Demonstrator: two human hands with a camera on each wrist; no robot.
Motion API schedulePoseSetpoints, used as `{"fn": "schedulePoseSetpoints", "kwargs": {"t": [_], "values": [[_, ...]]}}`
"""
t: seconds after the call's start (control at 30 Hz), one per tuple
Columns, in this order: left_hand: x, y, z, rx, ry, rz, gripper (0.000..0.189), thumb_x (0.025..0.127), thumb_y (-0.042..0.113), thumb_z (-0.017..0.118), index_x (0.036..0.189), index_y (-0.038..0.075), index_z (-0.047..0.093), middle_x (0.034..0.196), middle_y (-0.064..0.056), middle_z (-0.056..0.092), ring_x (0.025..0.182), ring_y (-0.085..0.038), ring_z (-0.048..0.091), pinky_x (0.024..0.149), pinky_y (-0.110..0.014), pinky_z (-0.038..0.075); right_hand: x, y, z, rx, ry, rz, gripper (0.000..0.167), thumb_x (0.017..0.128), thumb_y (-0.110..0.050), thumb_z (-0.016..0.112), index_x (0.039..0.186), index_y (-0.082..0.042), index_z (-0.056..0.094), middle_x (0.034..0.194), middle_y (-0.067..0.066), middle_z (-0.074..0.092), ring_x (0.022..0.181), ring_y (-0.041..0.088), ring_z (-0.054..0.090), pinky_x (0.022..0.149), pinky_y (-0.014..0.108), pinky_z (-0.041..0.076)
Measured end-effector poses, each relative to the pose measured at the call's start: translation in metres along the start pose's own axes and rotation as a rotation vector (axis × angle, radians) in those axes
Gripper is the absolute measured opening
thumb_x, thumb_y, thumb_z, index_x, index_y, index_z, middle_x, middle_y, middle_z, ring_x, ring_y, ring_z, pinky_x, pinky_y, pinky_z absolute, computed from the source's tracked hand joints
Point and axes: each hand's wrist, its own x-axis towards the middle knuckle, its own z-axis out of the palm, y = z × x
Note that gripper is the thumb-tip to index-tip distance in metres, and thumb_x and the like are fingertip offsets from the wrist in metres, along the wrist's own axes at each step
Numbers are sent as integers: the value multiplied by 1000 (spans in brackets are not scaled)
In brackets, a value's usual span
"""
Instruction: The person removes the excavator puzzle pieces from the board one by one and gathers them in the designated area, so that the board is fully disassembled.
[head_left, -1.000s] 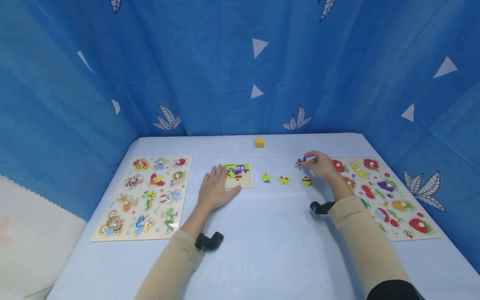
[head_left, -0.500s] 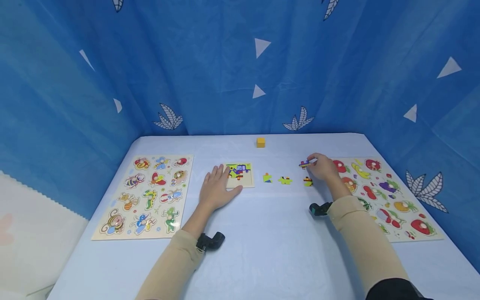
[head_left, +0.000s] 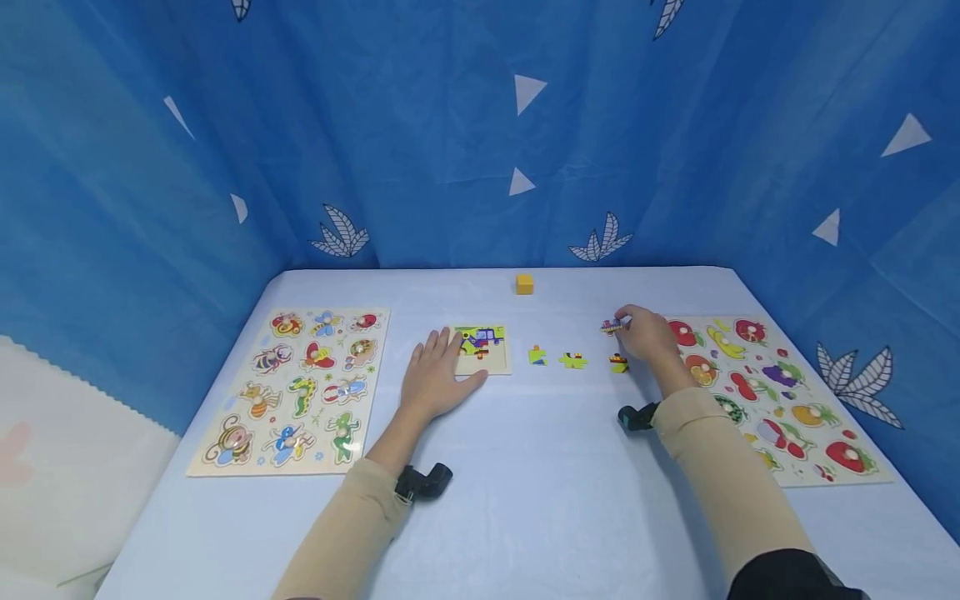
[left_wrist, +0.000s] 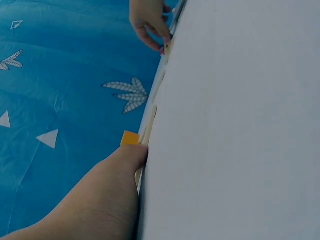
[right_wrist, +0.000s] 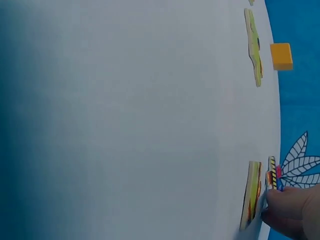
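My left hand (head_left: 433, 377) lies with straight fingers over the left side of a small wooden jigsaw board (head_left: 498, 366), covering part of it. The board shows a purple digger on yellow-green, with bare wood along the bottom. Thumb and fingers of my right hand (head_left: 648, 336) pinch a jigsaw piece (head_left: 610, 327); its striped edge (right_wrist: 272, 172) shows in the right wrist view. Just nearer than that hand lies a green piece with a dark top (head_left: 618, 363). Between it and the board are a yellow-green piece (head_left: 573, 361) and a green and blue piece (head_left: 537, 356).
A yellow cube (head_left: 524, 285) stands near the table's back edge. At the left lies a large insect puzzle board (head_left: 315, 457); at the right, partly behind the right forearm, a fruit puzzle board (head_left: 813, 473). A blue curtain (head_left: 442, 133) hangs behind the table.
The pinched piece has turned slightly in the right fingers, its striped edge now nearly level. The left hand stays on the board. The whole head view has shifted a little.
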Motion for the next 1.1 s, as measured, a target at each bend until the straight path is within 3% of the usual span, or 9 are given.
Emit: {"fn": "schedulePoseSetpoints", "kwargs": {"t": [0.23, 0.4, 0.63, 0.97, 1.1], "values": [[0, 0, 0, 3, 3, 2, 95, 88, 77, 43, 159, 17, 23, 168, -8, 13, 157, -27, 8, 127, -47, 8, -1, 2, 1, -48, 23, -15, 41, 98, -17, 60, 138, -8, 57, 135, 23, 58, 123, 41, 52, 102, 59, 47], [0, 0, 1, -10, 11, 10, 93, 87, 76, 45, 159, 20, 24, 168, -9, 14, 156, -28, 9, 127, -49, 9, 0, -5, 1, 0, 49, -29, 45, 100, -20, 57, 143, -7, 51, 124, 22, 61, 112, 38, 56, 96, 55, 51], [0, 0, 0, -27, 17, -1, 90, 88, 74, 47, 158, 22, 27, 168, -7, 15, 156, -26, 9, 127, -48, 8, -9, -41, 5, 54, 67, -145, 45, 97, -23, 63, 140, -11, 54, 115, 18, 62, 101, 32, 58, 90, 48, 54], [-1, 2, -3, -24, 14, -6, 90, 88, 73, 47, 158, 20, 28, 168, -7, 16, 156, -26, 10, 127, -48, 8, -24, -99, 28, 111, -20, -261, 42, 96, -26, 66, 137, -18, 58, 113, 10, 61, 100, 27, 55, 91, 43, 53], [-1, 1, -2, -26, 17, -11, 82, 92, 68, 43, 158, 22, 28, 168, -5, 16, 156, -25, 9, 127, -47, 8, -28, -114, 39, 128, -52, -318, 41, 96, -26, 65, 136, -18, 59, 112, 7, 61, 100, 25, 55, 89, 41, 52]]}}
